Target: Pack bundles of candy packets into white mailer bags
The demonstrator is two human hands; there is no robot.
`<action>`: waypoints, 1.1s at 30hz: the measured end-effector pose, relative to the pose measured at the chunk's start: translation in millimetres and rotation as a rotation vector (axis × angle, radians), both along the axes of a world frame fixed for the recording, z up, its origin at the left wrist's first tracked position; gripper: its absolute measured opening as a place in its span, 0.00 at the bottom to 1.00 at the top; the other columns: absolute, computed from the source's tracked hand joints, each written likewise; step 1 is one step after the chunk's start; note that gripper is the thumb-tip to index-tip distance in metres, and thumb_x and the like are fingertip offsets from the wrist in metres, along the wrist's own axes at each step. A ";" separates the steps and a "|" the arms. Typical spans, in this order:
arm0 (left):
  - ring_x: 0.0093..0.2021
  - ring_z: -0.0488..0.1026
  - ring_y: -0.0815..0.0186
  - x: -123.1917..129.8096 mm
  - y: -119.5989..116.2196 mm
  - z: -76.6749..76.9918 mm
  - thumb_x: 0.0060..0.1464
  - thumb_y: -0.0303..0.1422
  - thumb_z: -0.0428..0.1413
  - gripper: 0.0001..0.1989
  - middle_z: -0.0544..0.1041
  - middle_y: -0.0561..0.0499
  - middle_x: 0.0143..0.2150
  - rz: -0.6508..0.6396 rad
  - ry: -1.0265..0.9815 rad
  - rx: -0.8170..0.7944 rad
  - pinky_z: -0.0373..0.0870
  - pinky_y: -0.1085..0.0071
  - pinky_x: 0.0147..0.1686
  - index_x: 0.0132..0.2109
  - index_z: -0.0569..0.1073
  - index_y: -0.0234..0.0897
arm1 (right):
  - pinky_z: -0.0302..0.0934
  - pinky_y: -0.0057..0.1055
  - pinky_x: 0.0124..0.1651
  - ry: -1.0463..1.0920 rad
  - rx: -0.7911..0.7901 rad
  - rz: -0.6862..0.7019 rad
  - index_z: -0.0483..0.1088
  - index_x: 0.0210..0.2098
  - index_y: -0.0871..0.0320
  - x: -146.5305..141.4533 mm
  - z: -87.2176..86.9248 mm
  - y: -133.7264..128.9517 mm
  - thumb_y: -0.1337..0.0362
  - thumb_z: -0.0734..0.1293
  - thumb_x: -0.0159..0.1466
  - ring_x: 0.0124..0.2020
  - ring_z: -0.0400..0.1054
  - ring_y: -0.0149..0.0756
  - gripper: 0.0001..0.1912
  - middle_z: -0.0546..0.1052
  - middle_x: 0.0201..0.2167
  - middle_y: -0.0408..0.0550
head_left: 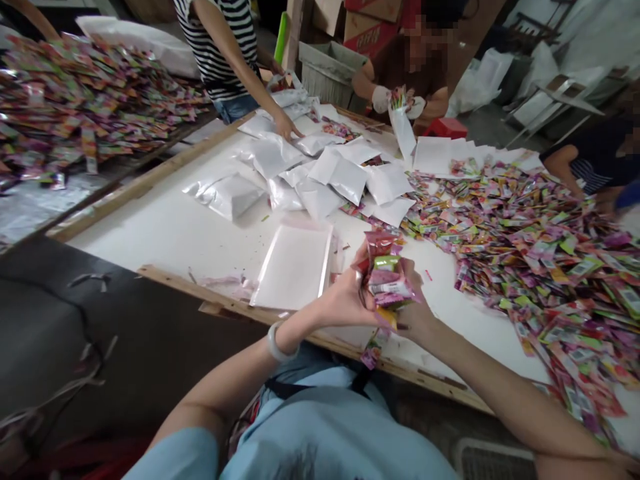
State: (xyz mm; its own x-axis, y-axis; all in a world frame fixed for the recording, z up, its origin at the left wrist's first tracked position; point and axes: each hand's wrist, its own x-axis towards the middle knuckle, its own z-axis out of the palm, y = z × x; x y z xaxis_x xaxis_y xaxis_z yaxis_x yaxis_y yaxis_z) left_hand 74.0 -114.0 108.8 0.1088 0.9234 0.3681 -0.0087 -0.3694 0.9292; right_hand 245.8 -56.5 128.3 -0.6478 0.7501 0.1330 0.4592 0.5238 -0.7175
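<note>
Packet heap (540, 247): right | filled pouches (320, 173): behind flat stack (295, 263)

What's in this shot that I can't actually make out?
Head view: the exact number of packets between the left hand and right hand; they overlap.
Head view: several right-hand fingers, hidden by those packets.
Head view: small print on the packet heap; too small and blurred.
Head view: what the white bags contain; their white film hides it.
Head view: the head of the person in stripes, cut off by the top edge.
</note>
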 end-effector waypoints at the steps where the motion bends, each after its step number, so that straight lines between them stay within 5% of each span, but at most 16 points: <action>1: 0.65 0.71 0.36 3.5 3.9 1.8 0.37 0.49 0.76 0.58 0.71 0.35 0.67 0.001 -0.074 -0.034 0.70 0.43 0.64 0.71 0.60 0.38 | 0.68 0.60 0.57 -0.017 0.090 0.000 0.66 0.55 0.56 -3.1 0.7 2.9 0.45 0.73 0.55 0.54 0.70 0.63 0.34 0.74 0.51 0.61; 5: 0.53 0.79 0.47 -1.2 22.5 3.4 0.35 0.44 0.76 0.39 0.81 0.45 0.50 0.063 -0.230 -0.198 0.76 0.47 0.57 0.55 0.74 0.38 | 0.60 0.62 0.65 -0.169 0.420 0.086 0.67 0.57 0.62 -17.4 15.9 20.4 0.47 0.70 0.61 0.65 0.58 0.66 0.33 0.68 0.60 0.69; 12: 0.53 0.80 0.47 -36.7 51.8 -14.3 0.38 0.41 0.74 0.29 0.84 0.44 0.44 0.247 -0.295 -0.253 0.75 0.50 0.58 0.47 0.77 0.36 | 0.65 0.46 0.63 -0.294 0.305 0.488 0.66 0.64 0.58 -7.2 45.8 71.3 0.56 0.62 0.72 0.59 0.69 0.48 0.24 0.74 0.56 0.53; 16: 0.53 0.80 0.47 -39.5 47.3 -13.3 0.37 0.40 0.75 0.30 0.84 0.43 0.47 0.218 -0.277 -0.250 0.75 0.52 0.57 0.47 0.77 0.35 | 0.66 0.50 0.61 -0.342 0.531 0.316 0.73 0.56 0.61 -10.0 32.4 57.3 0.68 0.59 0.73 0.56 0.70 0.50 0.16 0.77 0.52 0.59; 20: 0.53 0.80 0.49 -34.2 38.2 -4.7 0.33 0.36 0.77 0.33 0.84 0.44 0.47 0.277 -0.230 -0.211 0.76 0.55 0.56 0.48 0.76 0.36 | 0.48 0.65 0.74 -0.328 0.715 0.172 0.71 0.60 0.57 -12.3 21.0 37.4 0.69 0.60 0.73 0.68 0.59 0.55 0.19 0.71 0.62 0.59; 22: 0.52 0.80 0.51 -34.0 35.0 -0.3 0.36 0.37 0.76 0.32 0.83 0.44 0.47 0.311 -0.225 -0.208 0.76 0.55 0.57 0.49 0.76 0.36 | 0.40 0.69 0.75 -0.264 0.689 0.197 0.70 0.61 0.54 -6.1 21.7 34.9 0.62 0.63 0.72 0.74 0.50 0.59 0.19 0.66 0.68 0.57; 26: 0.52 0.80 0.50 -36.8 32.0 2.8 0.36 0.38 0.76 0.30 0.83 0.43 0.48 0.240 -0.192 -0.192 0.75 0.52 0.58 0.47 0.76 0.37 | 0.43 0.72 0.74 -0.229 0.592 0.297 0.74 0.55 0.58 11.5 26.0 34.0 0.54 0.62 0.73 0.78 0.38 0.64 0.19 0.56 0.75 0.60; 33: 0.58 0.77 0.48 -39.3 24.4 -2.7 0.39 0.41 0.75 0.29 0.81 0.41 0.48 0.263 -0.128 -0.143 0.73 0.50 0.61 0.46 0.74 0.36 | 0.52 0.58 0.74 -0.217 0.327 0.500 0.79 0.45 0.55 25.9 42.3 27.0 0.56 0.62 0.74 0.76 0.50 0.53 0.15 0.57 0.76 0.55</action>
State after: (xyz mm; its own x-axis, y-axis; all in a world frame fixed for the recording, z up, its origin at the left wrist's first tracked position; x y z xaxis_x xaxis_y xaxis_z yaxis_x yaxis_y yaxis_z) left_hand 34.7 -89.6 106.1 -0.1795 0.9570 0.2279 -0.0508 -0.2403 0.9694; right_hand 271.6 -29.5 170.6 -0.9471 0.2931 0.1304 0.2198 0.8889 -0.4019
